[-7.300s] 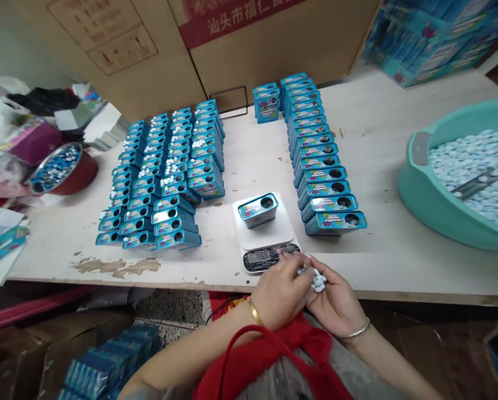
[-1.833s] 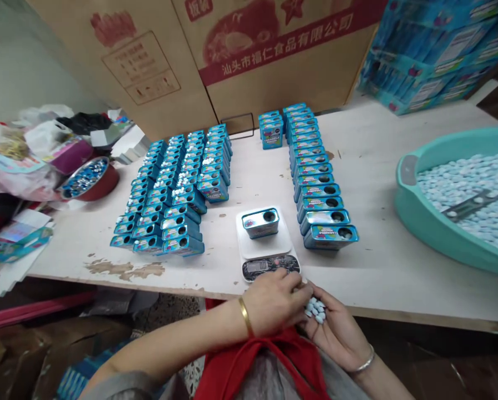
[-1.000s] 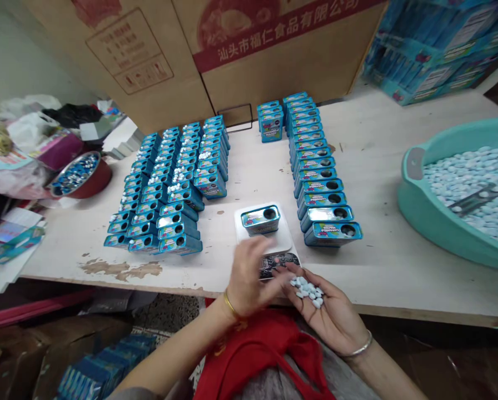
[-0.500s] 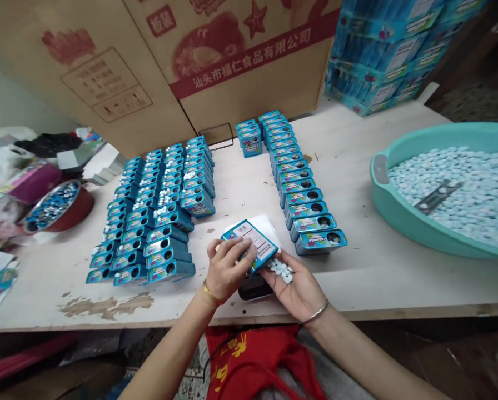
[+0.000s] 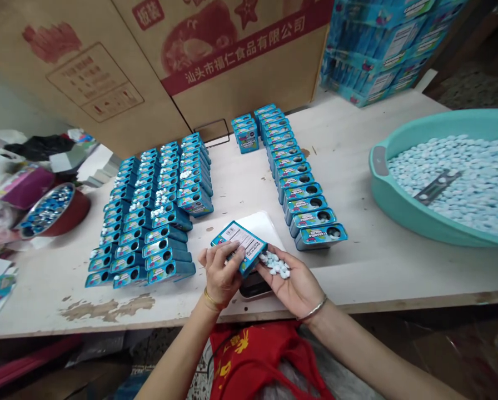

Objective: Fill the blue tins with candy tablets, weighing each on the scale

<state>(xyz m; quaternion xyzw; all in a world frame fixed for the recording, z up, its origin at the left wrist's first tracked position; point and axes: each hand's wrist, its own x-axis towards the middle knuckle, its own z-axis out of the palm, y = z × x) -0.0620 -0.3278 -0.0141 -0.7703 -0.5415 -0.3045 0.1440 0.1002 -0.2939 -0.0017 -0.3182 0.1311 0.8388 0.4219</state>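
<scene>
My left hand (image 5: 221,271) grips a small blue tin (image 5: 239,245), tilted with its printed underside up, right against my right palm. My right hand (image 5: 294,282) is cupped palm up and holds a small heap of pale blue candies (image 5: 276,264). Both hands hover over a white kitchen scale (image 5: 257,225) near the table's front edge; the scale's platform is bare.
A block of several blue tins (image 5: 157,205) stands left of the scale, and a single row of tins (image 5: 299,186) runs along its right. A teal basin (image 5: 403,205) of pale candies with a metal scoop (image 5: 434,186) is at right. A red bowl (image 5: 61,208) sits far left; cardboard boxes stand behind.
My left hand left the candies in my right palm, picked the tin off the scale and tipped it over against that palm. The scale platform now has nothing on it.
</scene>
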